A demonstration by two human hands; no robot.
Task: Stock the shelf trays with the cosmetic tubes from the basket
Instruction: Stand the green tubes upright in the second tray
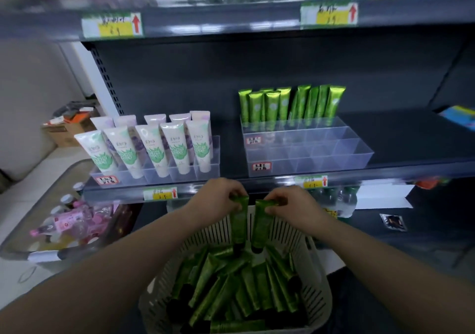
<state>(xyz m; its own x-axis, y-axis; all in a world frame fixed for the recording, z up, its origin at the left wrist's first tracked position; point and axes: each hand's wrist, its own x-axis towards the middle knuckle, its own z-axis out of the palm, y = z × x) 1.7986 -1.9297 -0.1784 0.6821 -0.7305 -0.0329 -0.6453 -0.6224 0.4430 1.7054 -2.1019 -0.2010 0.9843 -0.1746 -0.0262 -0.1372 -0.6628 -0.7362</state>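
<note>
Two green tubes [239, 227] hang over the basket [322, 290], tops pinched in left fingers [234, 191] and right fingers [274, 198].

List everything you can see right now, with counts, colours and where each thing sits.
basket: one, white, slotted, bottom centre
basket tubes: many, green with black caps, piled in basket
left-hand tube: one, green, hanging cap down over basket
right-hand tube: one, green, beside it, cap down
right tray: one, clear, middle shelf, right
shelf tubes: about nine, green, upright in right tray's back row
left tray: one, clear, middle shelf, left
white tubes: five, white with green print, left tray's front row
lilac tubes: about five, pale, behind them
pink bottles: several, pink, grey bin at left
left hand: pinches left-hand tube
right hand: pinches right-hand tube
</note>
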